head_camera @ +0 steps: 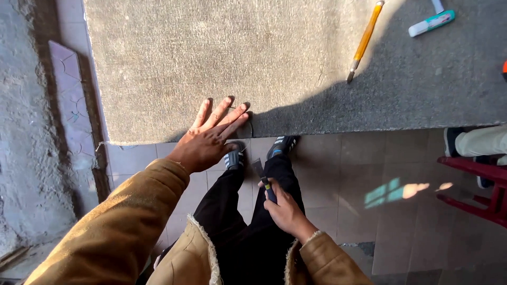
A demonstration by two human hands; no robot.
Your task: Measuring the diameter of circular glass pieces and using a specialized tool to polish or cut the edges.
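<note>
My left hand (208, 134) lies flat with fingers spread on the near edge of a grey carpet (222, 58). My right hand (282, 206) is closed around a small utility knife (262, 178) with a dark handle and grey blade, held low in front of my black trousers. The blade points toward the carpet edge, between my two feet in dark striped sandals (282, 143). Both arms wear a tan jacket with a fleece lining.
On the carpet at the far right lie a long yellow-handled tool (364, 39) and a white and teal cutter (431, 23). Another person's leg and shoe (472, 141) rest by a red stool (486, 192) at right. Brown floor tiles are below; rough concrete is at left.
</note>
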